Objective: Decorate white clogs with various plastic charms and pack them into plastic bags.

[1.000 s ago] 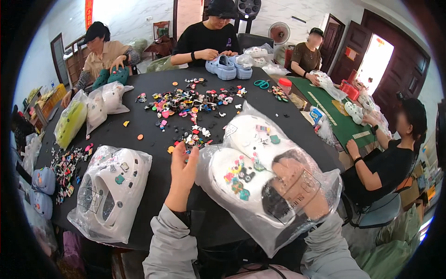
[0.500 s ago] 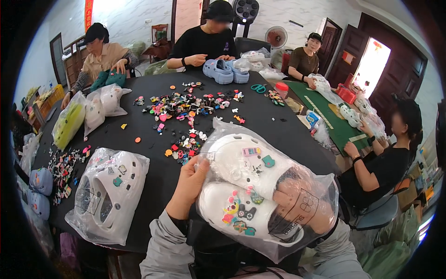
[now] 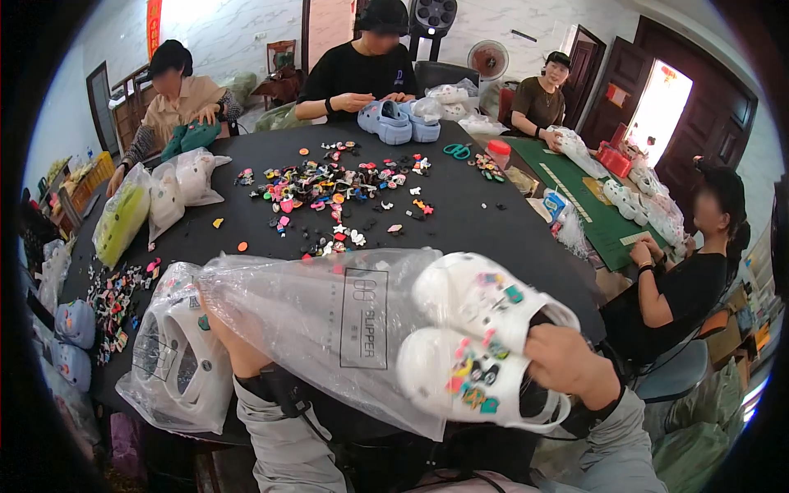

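My right hand (image 3: 565, 361) is closed on the heel openings of a pair of white clogs (image 3: 460, 296) decorated with colourful charms. Their toes sit inside the mouth of a clear plastic bag (image 3: 304, 308), while the heels are out of it. The bag's far end is pulled out to the left, where my left hand (image 3: 226, 324) grips it; the fingers show only partly through the film. Just beyond that hand lies a bagged white clog (image 3: 193, 390) on the black table (image 3: 460, 222).
Loose shoe charms (image 3: 329, 185) cover the table's middle, with more charms (image 3: 119, 300) at the left. Teal scissors (image 3: 457, 151) lie near the far edge. Co-workers sit around, one behind light blue clogs (image 3: 386, 122). A green mat (image 3: 567, 193) covers the right-hand table.
My left hand has moved left, drawing the bag off the clogs' heels and stretching it out. My right hand, formerly inside the bag, now shows outside it, still on the clogs.
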`<state>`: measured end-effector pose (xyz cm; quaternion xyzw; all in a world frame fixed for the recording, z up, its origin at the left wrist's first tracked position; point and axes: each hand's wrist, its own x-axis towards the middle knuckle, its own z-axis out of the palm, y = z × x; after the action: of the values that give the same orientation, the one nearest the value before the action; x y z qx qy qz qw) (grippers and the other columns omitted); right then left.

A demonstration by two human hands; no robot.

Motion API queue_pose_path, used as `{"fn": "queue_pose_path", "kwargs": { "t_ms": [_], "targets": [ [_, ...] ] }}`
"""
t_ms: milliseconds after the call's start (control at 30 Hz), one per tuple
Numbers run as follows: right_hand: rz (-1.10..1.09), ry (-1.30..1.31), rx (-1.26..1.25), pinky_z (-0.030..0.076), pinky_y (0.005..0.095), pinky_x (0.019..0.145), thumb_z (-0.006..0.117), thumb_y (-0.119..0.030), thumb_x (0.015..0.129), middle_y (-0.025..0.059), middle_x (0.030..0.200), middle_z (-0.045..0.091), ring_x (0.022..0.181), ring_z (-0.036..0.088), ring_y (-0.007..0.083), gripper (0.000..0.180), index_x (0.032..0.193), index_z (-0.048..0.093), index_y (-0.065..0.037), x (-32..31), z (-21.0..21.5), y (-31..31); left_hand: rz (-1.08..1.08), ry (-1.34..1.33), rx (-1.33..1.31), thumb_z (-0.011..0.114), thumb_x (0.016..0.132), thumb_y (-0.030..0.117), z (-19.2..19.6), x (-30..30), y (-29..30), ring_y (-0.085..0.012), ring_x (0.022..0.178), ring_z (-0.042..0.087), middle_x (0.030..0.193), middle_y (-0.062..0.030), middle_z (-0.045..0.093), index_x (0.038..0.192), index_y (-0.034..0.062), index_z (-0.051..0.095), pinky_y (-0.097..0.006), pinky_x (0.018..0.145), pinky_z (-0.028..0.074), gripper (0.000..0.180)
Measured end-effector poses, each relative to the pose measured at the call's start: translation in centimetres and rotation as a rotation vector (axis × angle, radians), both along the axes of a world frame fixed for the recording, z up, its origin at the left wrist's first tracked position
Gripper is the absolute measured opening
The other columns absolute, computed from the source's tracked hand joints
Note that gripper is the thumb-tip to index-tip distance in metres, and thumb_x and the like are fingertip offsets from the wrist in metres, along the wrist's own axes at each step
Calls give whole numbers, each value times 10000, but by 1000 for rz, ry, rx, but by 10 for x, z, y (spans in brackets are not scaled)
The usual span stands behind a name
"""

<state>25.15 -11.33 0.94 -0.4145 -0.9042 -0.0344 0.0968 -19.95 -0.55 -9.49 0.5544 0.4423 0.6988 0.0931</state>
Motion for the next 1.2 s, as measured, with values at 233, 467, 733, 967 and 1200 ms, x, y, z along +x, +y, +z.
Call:
{"fn": "queue_pose_path", "kwargs": {
  "t_ms": [233,467,733,967,1200],
  "targets": [
    [-226,-5,139,474,417,644,689,-97,667,114,797,548,756,570,315,241,865,569,-29,41,6,21,-133,-381,-5,485,961,319,4,12,-5,-280,1010,614,1126,-167,614,1201,-25,519,-386,892,491,421],
    [-95,112,190,468,411,705,681,-91,723,92,801,577,815,571,304,152,858,627,-45,37,-5,60,356,427,26,546,926,209,-15,-5,-14,-257,1088,578,1193,-176,591,1287,-46,469,-370,942,469,449],
    [-287,156,271,483,404,731,655,4,739,126,840,626,821,589,323,76,813,640,1,84,-1,19,179,19,-64,433,980,271,-8,18,-16,-306,1110,552,1236,-224,539,1320,-73,419,-392,973,433,483],
    [-475,244,203,488,435,846,589,18,761,179,1011,651,949,603,364,275,1034,619,-3,105,-53,-20,-127,-300,-120,490,948,178,10,27,-22,-368,1173,508,1309,-259,480,1361,-88,364,-432,1009,400,507],
    [-562,286,-6,396,438,1023,563,-38,803,216,1354,482,1175,497,396,589,1365,402,32,91,-108,-19,484,777,96,549,899,167,-27,2,-14,-453,1189,480,1345,-301,437,1388,-86,336,-485,1002,395,591]
  ]
}}
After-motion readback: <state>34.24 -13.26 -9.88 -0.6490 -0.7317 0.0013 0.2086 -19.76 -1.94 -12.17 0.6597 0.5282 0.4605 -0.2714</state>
